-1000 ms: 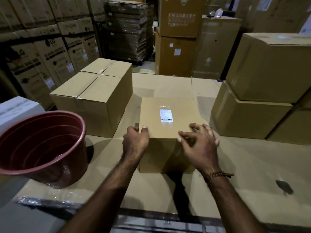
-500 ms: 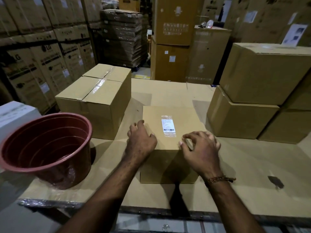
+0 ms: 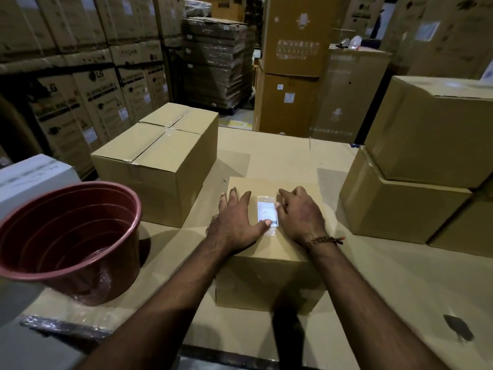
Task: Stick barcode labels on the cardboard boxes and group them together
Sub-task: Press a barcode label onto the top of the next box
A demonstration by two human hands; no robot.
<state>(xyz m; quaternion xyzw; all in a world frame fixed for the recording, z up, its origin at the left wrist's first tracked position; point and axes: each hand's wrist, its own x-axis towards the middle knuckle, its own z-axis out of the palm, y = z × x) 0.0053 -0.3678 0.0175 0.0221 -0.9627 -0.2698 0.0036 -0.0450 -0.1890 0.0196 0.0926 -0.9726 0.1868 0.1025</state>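
Left hand [image 3: 234, 222] flat on top of the small box [image 3: 269, 276], fingers spread and straight, thumb tip pressed on the lower edge of the barcode label [image 3: 267, 213]. Right hand [image 3: 300, 213] resting on the same top just right of the label, fingers loosely bent and touching its right edge; beaded bracelet [image 3: 324, 241] at the wrist. Nothing gripped by either hand.

Label white, under a clear sleeve, near the middle of the box top; barcode at its lower end, printed lines above too blurred to read.

Small box on the bench [image 3: 400, 289], near the front edge, bare cardboard-covered surface to its right and behind it. Dark scuff [image 3: 457, 327] on the bench at front right.

Left of it, a larger taped box [image 3: 160, 166], set apart by a narrow gap. Front left, a red-brown bucket [image 3: 66, 241], standing upright beside the taped box, possibly touching it. White box [image 3: 32, 174] behind the bucket.

To the right, stacked boxes [image 3: 426, 156], well apart from the small box.

Beyond the bench, tall cartons [image 3: 88, 102] on the left marked "LG", with small white stickers. Wrapped pallet [image 3: 216, 62] further back.
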